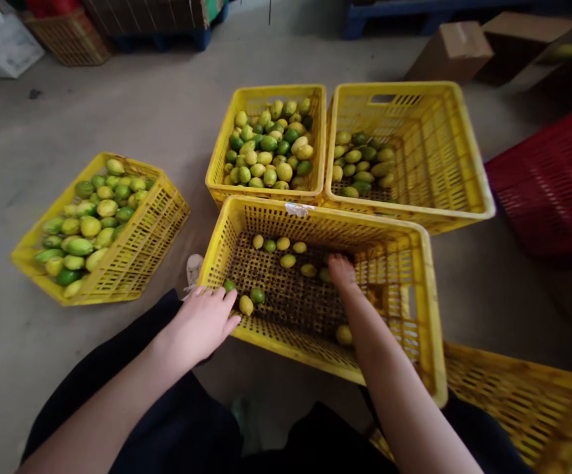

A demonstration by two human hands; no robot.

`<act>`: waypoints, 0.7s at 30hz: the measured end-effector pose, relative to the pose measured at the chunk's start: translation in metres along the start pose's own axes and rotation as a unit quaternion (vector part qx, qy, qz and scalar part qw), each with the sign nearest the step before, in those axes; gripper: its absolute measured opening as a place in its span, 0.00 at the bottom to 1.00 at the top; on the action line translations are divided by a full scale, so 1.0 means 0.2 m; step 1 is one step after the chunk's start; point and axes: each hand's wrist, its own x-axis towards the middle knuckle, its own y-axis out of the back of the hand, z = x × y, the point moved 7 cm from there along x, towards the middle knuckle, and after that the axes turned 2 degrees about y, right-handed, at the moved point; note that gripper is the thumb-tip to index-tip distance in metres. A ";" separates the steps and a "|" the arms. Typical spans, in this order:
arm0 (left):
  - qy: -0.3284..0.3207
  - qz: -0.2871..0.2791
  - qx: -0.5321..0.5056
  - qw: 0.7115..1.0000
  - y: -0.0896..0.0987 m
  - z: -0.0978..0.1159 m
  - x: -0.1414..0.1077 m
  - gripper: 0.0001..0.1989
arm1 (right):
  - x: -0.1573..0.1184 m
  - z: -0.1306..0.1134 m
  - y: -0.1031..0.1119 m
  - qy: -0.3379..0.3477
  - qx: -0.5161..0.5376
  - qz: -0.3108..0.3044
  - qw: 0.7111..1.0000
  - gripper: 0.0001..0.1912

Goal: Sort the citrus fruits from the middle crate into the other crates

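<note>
In front of me stands a yellow crate (322, 212) with several yellow and green lemons scattered on its perforated floor. My left hand (207, 321) lies on the crate's near left rim, fingers apart, next to a green lemon (257, 295) and a yellow lemon (246, 305). Down inside the crate, my right hand (341, 268) is at the far side of the floor, touching or just beside a green lemon (324, 275); its fingertips are in shadow and what they hold cannot be made out. Another yellow lemon (343, 335) lies by my right forearm.
Beyond stand a crate full of lemons (266, 193) and a partly filled crate (414, 212). A tilted full crate (142, 243) is on the left. A red crate (552, 178), cardboard boxes (465, 41) and another yellow crate (527, 395) are on the right.
</note>
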 end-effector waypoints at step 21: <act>0.004 -0.109 0.284 0.953 0.05 -0.01 -0.04 0.23 | 0.12 0.11 -0.17 -0.037 -0.046 -0.043 0.997 0.22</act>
